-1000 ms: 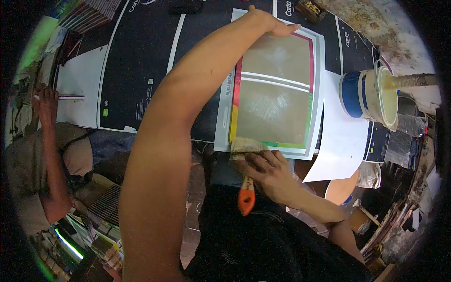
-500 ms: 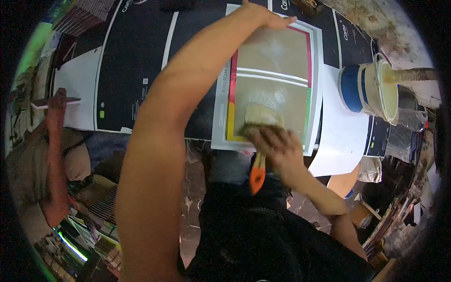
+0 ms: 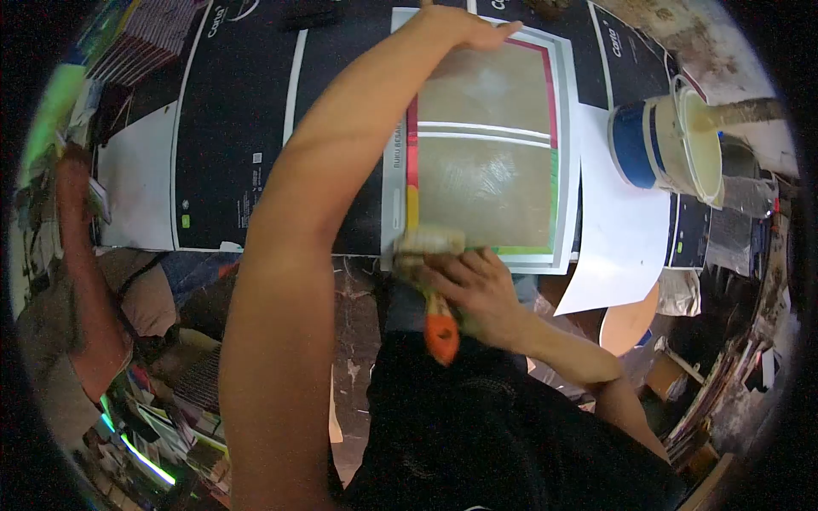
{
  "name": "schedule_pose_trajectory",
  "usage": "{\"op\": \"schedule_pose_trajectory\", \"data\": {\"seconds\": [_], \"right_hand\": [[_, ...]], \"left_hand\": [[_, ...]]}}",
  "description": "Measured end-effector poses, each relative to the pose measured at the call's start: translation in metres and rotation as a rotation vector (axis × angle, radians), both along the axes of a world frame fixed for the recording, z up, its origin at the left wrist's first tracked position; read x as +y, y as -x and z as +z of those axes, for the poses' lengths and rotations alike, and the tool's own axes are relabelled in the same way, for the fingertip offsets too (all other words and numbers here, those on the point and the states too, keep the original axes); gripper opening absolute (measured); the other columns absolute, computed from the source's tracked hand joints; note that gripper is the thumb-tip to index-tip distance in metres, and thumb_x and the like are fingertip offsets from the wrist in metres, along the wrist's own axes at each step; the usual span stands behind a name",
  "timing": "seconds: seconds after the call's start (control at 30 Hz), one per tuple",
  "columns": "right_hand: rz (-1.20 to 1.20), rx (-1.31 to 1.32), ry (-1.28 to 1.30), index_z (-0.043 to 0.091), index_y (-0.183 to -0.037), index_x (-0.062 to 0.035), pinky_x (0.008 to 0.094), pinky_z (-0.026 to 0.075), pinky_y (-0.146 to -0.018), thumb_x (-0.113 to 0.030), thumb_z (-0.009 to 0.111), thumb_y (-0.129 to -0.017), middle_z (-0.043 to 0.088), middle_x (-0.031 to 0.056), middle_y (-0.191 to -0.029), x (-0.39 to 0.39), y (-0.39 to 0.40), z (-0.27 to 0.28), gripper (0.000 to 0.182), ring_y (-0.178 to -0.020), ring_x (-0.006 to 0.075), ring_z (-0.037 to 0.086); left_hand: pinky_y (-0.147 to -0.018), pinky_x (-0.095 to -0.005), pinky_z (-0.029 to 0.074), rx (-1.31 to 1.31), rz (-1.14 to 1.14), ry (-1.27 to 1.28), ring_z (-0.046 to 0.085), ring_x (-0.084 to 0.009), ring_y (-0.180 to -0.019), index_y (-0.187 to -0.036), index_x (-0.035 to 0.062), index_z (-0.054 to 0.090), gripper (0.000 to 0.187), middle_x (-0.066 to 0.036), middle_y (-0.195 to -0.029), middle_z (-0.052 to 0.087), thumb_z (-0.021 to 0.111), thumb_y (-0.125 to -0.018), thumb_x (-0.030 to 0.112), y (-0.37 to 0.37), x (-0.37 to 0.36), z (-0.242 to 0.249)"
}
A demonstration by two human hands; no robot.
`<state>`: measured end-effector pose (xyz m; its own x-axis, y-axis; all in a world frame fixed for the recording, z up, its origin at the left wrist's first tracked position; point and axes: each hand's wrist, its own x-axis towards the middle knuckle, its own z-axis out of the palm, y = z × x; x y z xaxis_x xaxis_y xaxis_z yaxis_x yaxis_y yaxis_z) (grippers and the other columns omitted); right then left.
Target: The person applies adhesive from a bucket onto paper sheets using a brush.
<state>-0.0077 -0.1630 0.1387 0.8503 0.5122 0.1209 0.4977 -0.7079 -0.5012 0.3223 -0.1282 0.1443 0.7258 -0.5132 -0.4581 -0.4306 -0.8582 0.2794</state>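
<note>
My right hand (image 3: 473, 294) is wrapped round a wide brush with an orange handle (image 3: 442, 337). The pale bristles (image 3: 434, 241) lie at the lower left corner of a framed sheet (image 3: 486, 192), partly blurred. This sheet is brownish with a wet sheen, red, yellow and green strips along its edges and a white double line across it. At its top edge rests my left hand (image 3: 464, 27), fingers spread, holding nothing; some fingers are cut off by the frame's top.
A blue and white bucket (image 3: 635, 145) with pale liquid and a stick (image 3: 750, 112) lies right of the sheet. White paper (image 3: 618, 238) hangs over the front edge. Black boards (image 3: 230, 128) cover the table. At far left is a co-worker's hand (image 3: 72, 166) with a thin object.
My right hand and the brush have moved left and slightly down, to the sheet's lower left corner. My left hand stays at the top edge. The co-worker's hand has shifted left.
</note>
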Motion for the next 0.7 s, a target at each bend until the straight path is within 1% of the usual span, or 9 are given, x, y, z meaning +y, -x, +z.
{"op": "schedule_pose_trajectory", "data": {"seconds": [0.07, 0.1, 0.2, 0.27, 0.37, 0.53, 0.63, 0.67, 0.7], "right_hand": [[0.007, 0.143, -0.142, 0.061, -0.112, -0.0066, 0.0384, 0.047, -0.078, -0.009, 0.063, -0.07, 0.062, 0.0101, -0.104, -0.023, 0.018, 0.014, 0.042, -0.094, 0.0267, 0.058], [-0.096, 0.136, -0.214, 0.062, -0.11, -0.0055, 0.0376, 0.048, -0.078, -0.006, 0.064, -0.073, 0.063, 0.0102, -0.102, -0.035, 0.026, 0.025, 0.037, -0.092, 0.0256, 0.059], [-0.59, 0.147, -0.488, 0.061, -0.106, -0.0015, 0.0307, 0.049, -0.072, -0.003, 0.065, -0.082, 0.065, 0.0093, -0.097, -0.067, 0.046, 0.034, 0.024, -0.085, 0.0169, 0.061], [-0.893, 0.224, -0.509, 0.06, -0.097, 0.0009, 0.0242, 0.048, -0.067, -0.007, 0.066, -0.085, 0.065, 0.0071, -0.088, -0.087, 0.047, 0.039, 0.016, -0.078, 0.01, 0.059], [-0.984, 0.208, -0.663, 0.057, -0.083, 0.0006, 0.0216, 0.046, -0.064, -0.005, 0.067, -0.083, 0.061, 0.0041, -0.079, -0.081, 0.038, 0.028, 0.012, -0.073, 0.0093, 0.058], [-0.785, 0.349, -0.35, 0.061, -0.082, 0.0021, 0.0288, 0.045, -0.066, -0.008, 0.068, -0.079, 0.055, 0.0068, -0.071, -0.032, 0.032, -0.001, 0.013, -0.07, 0.0178, 0.056], [-0.849, 0.105, -0.247, 0.061, -0.082, 0.0022, 0.0342, 0.045, -0.061, -0.013, 0.068, -0.08, 0.06, 0.0107, -0.074, -0.069, 0.05, -0.025, 0.017, -0.068, 0.0204, 0.057], [-0.927, 0.125, -0.327, 0.056, -0.079, 0.0013, 0.0416, 0.045, -0.066, -0.017, 0.065, -0.078, 0.057, 0.0166, -0.072, -0.087, 0.06, -0.03, 0.02, -0.073, 0.0316, 0.058], [-1.078, 0.237, -0.308, 0.059, -0.081, 0.0023, 0.039, 0.045, -0.06, -0.015, 0.065, -0.078, 0.059, 0.016, -0.07, -0.103, 0.067, -0.022, 0.019, -0.067, 0.0297, 0.06]], "left_hand": [[-0.115, -0.0535, 0.009, -0.112, 0.023, -0.006, 0.029, -0.0312, -0.138, -0.133, 0.0098, 0.049, 0.084, -0.012, -0.144, 0.039, 0.012, -0.089, 0.069, 0.005, 0.012, -0.007], [-0.106, -0.06, 0.019, -0.394, -0.002, 0.209, 0.038, -0.0296, -0.132, -0.135, 0.0204, 0.05, 0.075, -0.013, -0.138, 0.046, 0.021, -0.088, 0.071, 0.018, 0.025, -0.034], [-0.086, -0.055, 0.038, -0.621, -0.009, 0.615, 0.051, -0.0315, -0.108, -0.107, 0.0064, 0.062, 0.041, -0.014, -0.11, 0.056, 0.047, -0.092, 0.042, 0.095, 0.084, -0.037], [-0.079, -0.0505, 0.038, -0.444, 0.09, 0.443, 0.051, -0.0322, -0.097, -0.1, 0.004, 0.057, 0.028, -0.013, -0.099, 0.052, 0.052, -0.09, 0.03, 0.174, 0.115, -0.011], [-0.077, -0.0464, 0.035, -0.389, -0.035, 0.339, 0.049, -0.0279, -0.092, -0.097, 0.0051, 0.055, 0.023, -0.011, -0.095, 0.051, 0.058, -0.081, 0.022, 0.264, 0.141, -0.025], [-0.078, -0.046, 0.034, -0.325, -0.075, 0.236, 0.05, -0.0262, -0.093, -0.1, 0.0043, 0.055, 0.032, -0.011, -0.098, 0.052, 0.06, -0.077, 0.025, 0.305, 0.129, -0.031], [-0.079, -0.0464, 0.034, -0.292, -0.094, 0.183, 0.052, -0.0269, -0.096, -0.106, 0.0034, 0.055, 0.04, -0.012, -0.104, 0.054, 0.061, -0.076, 0.03, 0.304, 0.126, -0.025], [-0.079, -0.0465, 0.034, -0.29, -0.097, 0.191, 0.052, -0.0268, -0.096, -0.106, 0.0029, 0.055, 0.041, -0.012, -0.104, 0.054, 0.061, -0.076, 0.03, 0.304, 0.127, -0.026], [-0.079, -0.0465, 0.034, -0.287, -0.1, 0.203, 0.053, -0.0267, -0.096, -0.106, 0.0024, 0.055, 0.042, -0.012, -0.105, 0.054, 0.06, -0.075, 0.031, 0.304, 0.128, -0.028]]}}
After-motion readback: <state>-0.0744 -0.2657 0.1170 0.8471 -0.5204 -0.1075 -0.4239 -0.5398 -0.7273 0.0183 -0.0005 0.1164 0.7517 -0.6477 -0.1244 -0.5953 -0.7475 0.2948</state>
